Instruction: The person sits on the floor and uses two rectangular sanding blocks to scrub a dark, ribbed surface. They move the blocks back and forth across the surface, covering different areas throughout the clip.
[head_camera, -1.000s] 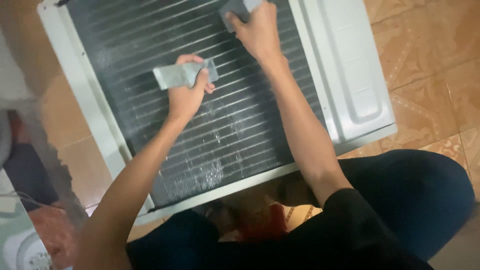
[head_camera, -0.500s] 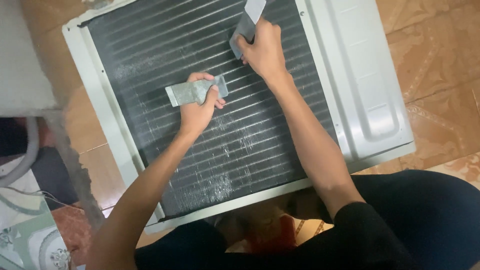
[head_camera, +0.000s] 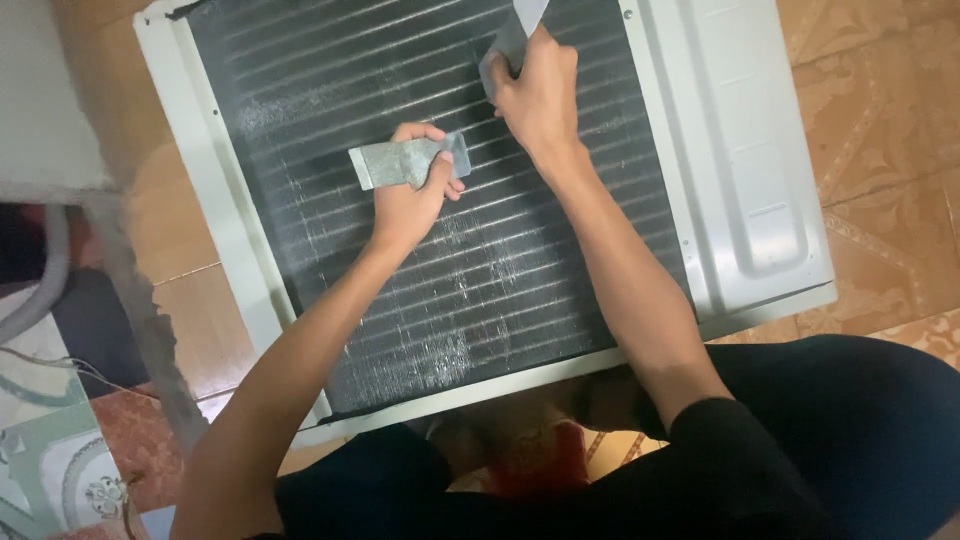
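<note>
Left hand (head_camera: 405, 200) is closed around a flat grey metal strip (head_camera: 385, 163) mid-frame, over the dark finned coil (head_camera: 420, 290). Right hand (head_camera: 540, 90) pinches another grey piece (head_camera: 505, 45) near the top edge, also against the fins.

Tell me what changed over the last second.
Little did. The right hand slid its grey strip slightly down the finned coil. The left hand kept gripping its metal strip at about the same spot on the fins. The whole view shifted a bit as the head moved.
</note>
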